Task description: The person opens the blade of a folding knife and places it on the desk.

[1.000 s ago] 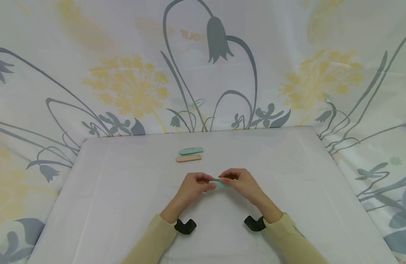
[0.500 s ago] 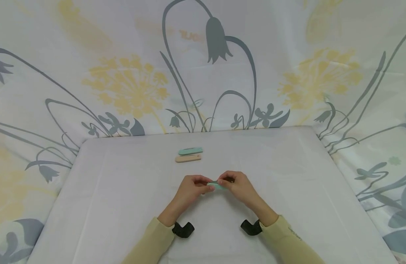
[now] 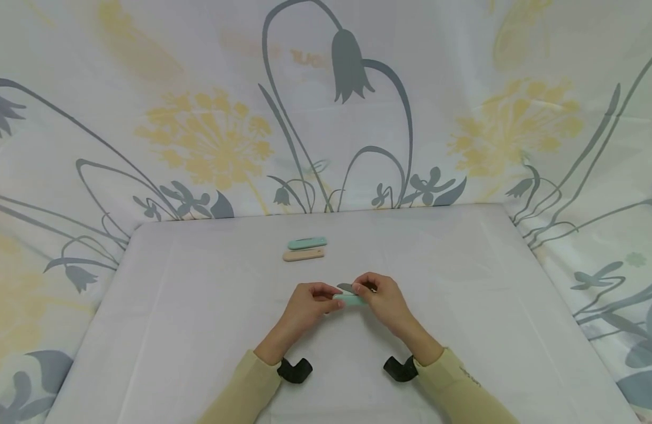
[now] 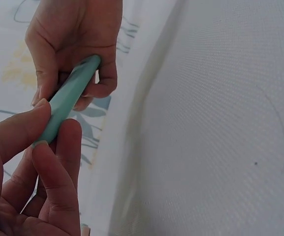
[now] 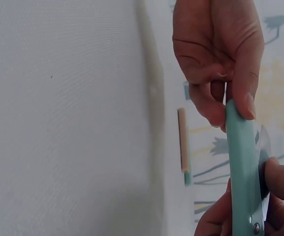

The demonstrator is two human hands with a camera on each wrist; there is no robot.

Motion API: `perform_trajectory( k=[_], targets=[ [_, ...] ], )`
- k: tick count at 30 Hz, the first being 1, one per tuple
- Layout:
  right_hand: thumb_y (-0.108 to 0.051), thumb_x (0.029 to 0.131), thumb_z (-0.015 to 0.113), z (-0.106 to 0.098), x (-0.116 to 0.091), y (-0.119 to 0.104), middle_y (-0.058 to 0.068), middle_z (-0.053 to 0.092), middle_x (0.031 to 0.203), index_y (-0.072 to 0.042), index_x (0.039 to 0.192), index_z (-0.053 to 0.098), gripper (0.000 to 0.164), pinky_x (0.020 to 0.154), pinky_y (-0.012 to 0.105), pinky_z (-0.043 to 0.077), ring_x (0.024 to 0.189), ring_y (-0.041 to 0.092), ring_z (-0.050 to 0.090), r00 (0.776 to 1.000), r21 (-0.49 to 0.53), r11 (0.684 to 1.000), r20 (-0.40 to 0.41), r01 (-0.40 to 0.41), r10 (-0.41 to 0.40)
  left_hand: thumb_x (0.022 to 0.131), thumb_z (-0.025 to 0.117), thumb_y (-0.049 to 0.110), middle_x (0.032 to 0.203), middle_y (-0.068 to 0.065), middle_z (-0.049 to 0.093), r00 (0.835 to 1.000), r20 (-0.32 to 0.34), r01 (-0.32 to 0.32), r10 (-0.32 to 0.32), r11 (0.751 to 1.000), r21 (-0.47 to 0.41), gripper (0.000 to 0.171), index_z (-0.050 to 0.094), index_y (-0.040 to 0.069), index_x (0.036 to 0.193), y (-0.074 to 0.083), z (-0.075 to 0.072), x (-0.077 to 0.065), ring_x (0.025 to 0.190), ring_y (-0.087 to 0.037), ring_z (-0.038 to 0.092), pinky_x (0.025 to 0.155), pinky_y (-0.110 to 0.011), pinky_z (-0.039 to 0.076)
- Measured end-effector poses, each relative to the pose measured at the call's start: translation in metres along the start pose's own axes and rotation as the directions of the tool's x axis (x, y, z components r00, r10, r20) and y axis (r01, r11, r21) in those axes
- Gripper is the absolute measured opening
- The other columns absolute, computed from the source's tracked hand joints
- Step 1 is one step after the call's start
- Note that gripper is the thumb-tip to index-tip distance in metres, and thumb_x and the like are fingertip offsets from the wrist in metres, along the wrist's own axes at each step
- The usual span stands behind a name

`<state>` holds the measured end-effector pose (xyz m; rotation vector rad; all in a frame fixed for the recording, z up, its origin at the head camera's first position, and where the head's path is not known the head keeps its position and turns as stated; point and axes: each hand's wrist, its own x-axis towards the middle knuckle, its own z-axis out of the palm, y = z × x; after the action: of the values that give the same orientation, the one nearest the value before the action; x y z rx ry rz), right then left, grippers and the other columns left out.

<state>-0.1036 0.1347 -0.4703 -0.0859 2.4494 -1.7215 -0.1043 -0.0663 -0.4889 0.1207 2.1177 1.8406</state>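
A folding knife with a mint green handle [image 3: 351,300] is held up between both hands over the white table. Its dark blade [image 3: 345,287] stands partly out of the handle at a small angle. My left hand [image 3: 306,303] pinches the left end of the handle between thumb and fingers. At the other end, near the rivet [image 5: 256,227], my right hand [image 3: 385,297] grips the knife. The right wrist view shows the right thumb [image 5: 282,179] pressed against the blade, with other fingers behind the handle. In the left wrist view the handle [image 4: 68,101] hides most of the blade.
Beyond the hands, a second mint green folding knife [image 3: 307,242] and a beige one [image 3: 303,255] lie side by side on the white table [image 3: 198,306]. Black curved pieces [image 3: 295,371] stick out at both wrists. A flower-patterned cloth [image 3: 214,135] hangs behind and along the sides.
The blade has swung further out of the handle, its tip now clear of it. Both hands have shifted slightly left; the two knives on the table have stayed put.
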Motion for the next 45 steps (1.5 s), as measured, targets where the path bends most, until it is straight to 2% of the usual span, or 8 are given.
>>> perform_trajectory(
  k=[3,9,13,16,23,29,36,45],
  targets=[
    [-0.011,0.097,0.065,0.000,0.000,0.000,0.006,0.064,0.085,-0.001,0.094,0.069,0.010,0.067,0.024,0.044,0.081,0.020,0.054,1.000,0.053,0.998,-0.026,-0.015,0.017,0.082,0.084,0.015,0.086,-0.004,0.072,1.000,0.004,-0.003,0.003,1.000,0.012,0.024,0.075,0.002,0.101,0.000,0.000,-0.001,0.073,-0.012,0.064,0.064,-0.027,0.049],
    [-0.011,0.100,0.061,-0.002,0.003,0.001,0.010,0.064,0.093,0.003,0.101,0.066,0.015,0.075,0.024,0.049,0.088,0.021,0.059,0.996,0.191,0.980,-0.050,-0.059,0.070,0.082,0.083,0.014,0.085,-0.003,0.071,1.000,0.007,0.005,-0.005,1.000,0.008,0.024,0.075,0.002,0.100,-0.001,0.000,-0.002,0.072,-0.012,0.063,0.065,-0.028,0.049],
    [-0.010,0.101,0.058,-0.003,0.004,0.002,0.010,0.061,0.097,0.006,0.105,0.063,0.017,0.079,0.027,0.053,0.090,0.020,0.060,0.995,0.288,0.954,-0.040,-0.081,0.096,0.082,0.083,0.015,0.086,-0.004,0.071,1.000,0.008,0.012,-0.012,1.000,0.009,0.024,0.075,0.002,0.101,-0.003,-0.002,-0.002,0.074,-0.013,0.064,0.066,-0.028,0.049],
    [-0.009,0.101,0.058,-0.004,0.006,0.002,0.010,0.061,0.098,0.007,0.107,0.062,0.018,0.079,0.028,0.054,0.091,0.022,0.060,0.995,0.312,0.946,-0.019,-0.084,0.095,0.081,0.083,0.015,0.086,-0.004,0.072,1.000,0.001,0.020,-0.020,1.000,0.012,0.024,0.076,0.002,0.100,-0.002,-0.004,-0.003,0.074,-0.013,0.064,0.066,-0.029,0.050],
    [-0.017,0.100,0.063,-0.010,0.010,0.001,0.010,0.066,0.107,0.000,0.115,0.068,0.024,0.079,0.026,0.047,0.094,0.021,0.056,1.000,0.152,0.988,0.024,-0.013,0.010,0.082,0.082,0.012,0.082,-0.005,0.074,0.999,-0.024,0.024,-0.023,1.000,0.017,0.022,0.077,0.003,0.100,0.002,-0.013,-0.006,0.075,-0.017,0.066,0.067,-0.031,0.050],
    [-0.022,0.098,0.066,-0.015,0.017,-0.003,0.008,0.069,0.116,-0.004,0.121,0.069,0.029,0.084,0.034,0.050,0.100,0.022,0.060,0.995,0.068,0.997,0.085,0.046,-0.051,0.084,0.080,0.007,0.080,-0.005,0.073,0.999,-0.012,0.034,-0.034,0.999,0.033,0.019,0.076,0.000,0.101,0.005,-0.015,-0.006,0.076,-0.023,0.066,0.063,-0.033,0.048],
    [-0.016,0.095,0.069,-0.017,0.023,-0.004,0.005,0.072,0.104,-0.003,0.110,0.073,0.020,0.079,0.035,0.050,0.092,0.020,0.062,0.985,-0.037,0.994,0.145,0.104,-0.098,0.083,0.081,0.012,0.080,-0.004,0.073,1.000,-0.005,0.022,-0.022,0.999,0.035,0.021,0.077,0.003,0.101,0.002,-0.014,-0.009,0.069,-0.013,0.060,0.061,-0.029,0.046],
    [-0.011,0.096,0.066,-0.018,0.023,-0.005,0.002,0.068,0.093,0.000,0.104,0.070,0.014,0.068,0.032,0.049,0.077,0.021,0.058,0.982,-0.074,0.990,0.156,0.120,-0.107,0.084,0.080,0.018,0.081,-0.005,0.075,1.000,0.013,0.018,-0.019,0.999,0.044,0.020,0.078,0.009,0.101,0.000,-0.018,-0.010,0.074,-0.020,0.068,0.058,-0.025,0.045]
  ],
)
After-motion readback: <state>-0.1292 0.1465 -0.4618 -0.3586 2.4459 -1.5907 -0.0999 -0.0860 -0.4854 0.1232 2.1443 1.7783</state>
